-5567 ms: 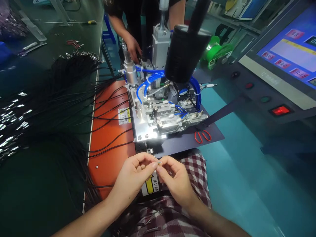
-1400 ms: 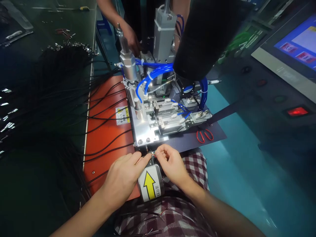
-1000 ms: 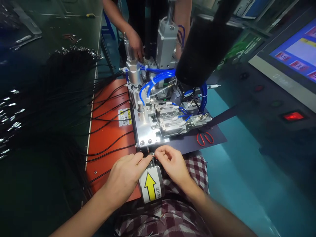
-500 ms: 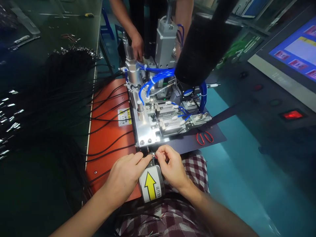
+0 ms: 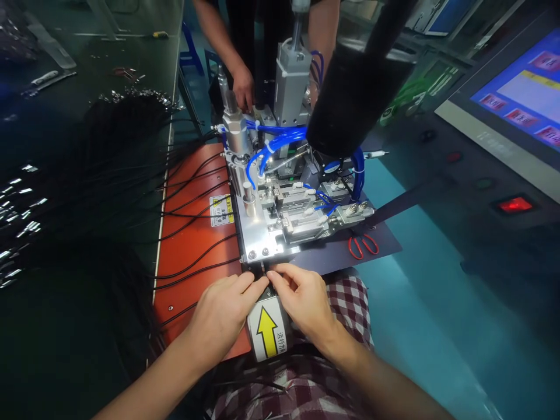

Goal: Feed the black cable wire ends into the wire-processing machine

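Note:
My left hand [image 5: 225,315] is closed at the near end of the metal machine [image 5: 258,233], its thumb and forefinger pressed together. Facing it, my right hand [image 5: 306,297] pinches at nearly the same spot, fingertips almost touching the left ones. Whatever small piece lies between the fingertips is hidden. Just below them is a white label with a yellow arrow [image 5: 268,332]. Black cables [image 5: 196,268] run over the red plate [image 5: 188,297] to the machine's left edge.
Red-handled scissors [image 5: 363,247] lie on the dark plate at the right. A black cylinder [image 5: 350,99] hangs over the machine. Another person's hand [image 5: 243,87] is behind it. A screen [image 5: 525,87] stands at the right, and a cable bundle [image 5: 126,134] lies at the left.
My right hand has moved slightly left, closer to my left fingertips. The small red and white wire ends seen between the fingers before are now hidden.

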{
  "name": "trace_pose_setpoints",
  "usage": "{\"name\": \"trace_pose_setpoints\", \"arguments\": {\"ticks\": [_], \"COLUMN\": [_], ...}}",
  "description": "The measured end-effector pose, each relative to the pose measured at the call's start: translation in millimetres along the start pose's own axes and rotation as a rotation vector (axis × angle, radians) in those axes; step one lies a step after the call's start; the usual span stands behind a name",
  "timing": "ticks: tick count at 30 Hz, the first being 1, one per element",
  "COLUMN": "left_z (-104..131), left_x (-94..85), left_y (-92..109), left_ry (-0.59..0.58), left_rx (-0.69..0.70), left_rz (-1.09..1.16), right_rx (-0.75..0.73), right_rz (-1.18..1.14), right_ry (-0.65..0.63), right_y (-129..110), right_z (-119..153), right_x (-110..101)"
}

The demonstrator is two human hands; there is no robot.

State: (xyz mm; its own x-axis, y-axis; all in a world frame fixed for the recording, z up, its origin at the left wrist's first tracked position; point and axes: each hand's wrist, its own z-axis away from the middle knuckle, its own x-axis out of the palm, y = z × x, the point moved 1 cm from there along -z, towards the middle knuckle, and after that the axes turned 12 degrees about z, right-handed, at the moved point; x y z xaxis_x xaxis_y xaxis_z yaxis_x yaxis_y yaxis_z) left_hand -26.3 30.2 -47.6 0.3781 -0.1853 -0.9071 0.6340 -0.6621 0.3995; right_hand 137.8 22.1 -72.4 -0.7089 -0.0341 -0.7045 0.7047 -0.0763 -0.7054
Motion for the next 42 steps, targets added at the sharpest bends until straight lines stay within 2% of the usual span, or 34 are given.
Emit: {"name": "trace_pose_setpoints", "arguments": {"ticks": [5, 11, 17, 23, 31, 34, 39, 42], "left_z": [0.6, -1.3, -0.5, -0.7, 1.0, 0.6, -1.6, -2.3], "left_x": [-0.1, -1.2, -1.8, -1.8, -1.8, -2.2, -2.7, -3.3], "left_y": [-0.9, 0.0, 0.5, 1.9, 2.6, 3.0, 3.4, 3.8], "left_ry": [0.022, 0.046, 0.039, 0.040, 0.032, 0.036, 0.027, 0.020], "left_rx": [0.018, 0.027, 0.013, -0.008, -0.019, -0.014, -0.023, -0.033], "left_rz": [0.015, 0.029, 0.031, 0.058, 0.026, 0.022, 0.021, 0.038], "right_rx": [-0.004, -0.091, 0.014, 0.049, -0.119, -0.057, 0.198, 0.297], "right_rz": [-0.050, -0.093, -0.176, -0.315, -0.120, -0.240, -0.613, -0.738], "right_ry": [0.050, 0.086, -0.013, -0.110, -0.020, -0.019, -0.057, -0.100], "right_y": [0.5, 0.5, 6.4, 5.6, 3.8, 8.2, 9.8, 6.2], "right_z": [-3.9, -6.5, -7.5, -8.4, -6.6, -3.9, -1.1, -1.9], "right_x": [1.4, -2.5, -2.1, 3.6, -0.3, 4.4, 13.6, 15.0]}}
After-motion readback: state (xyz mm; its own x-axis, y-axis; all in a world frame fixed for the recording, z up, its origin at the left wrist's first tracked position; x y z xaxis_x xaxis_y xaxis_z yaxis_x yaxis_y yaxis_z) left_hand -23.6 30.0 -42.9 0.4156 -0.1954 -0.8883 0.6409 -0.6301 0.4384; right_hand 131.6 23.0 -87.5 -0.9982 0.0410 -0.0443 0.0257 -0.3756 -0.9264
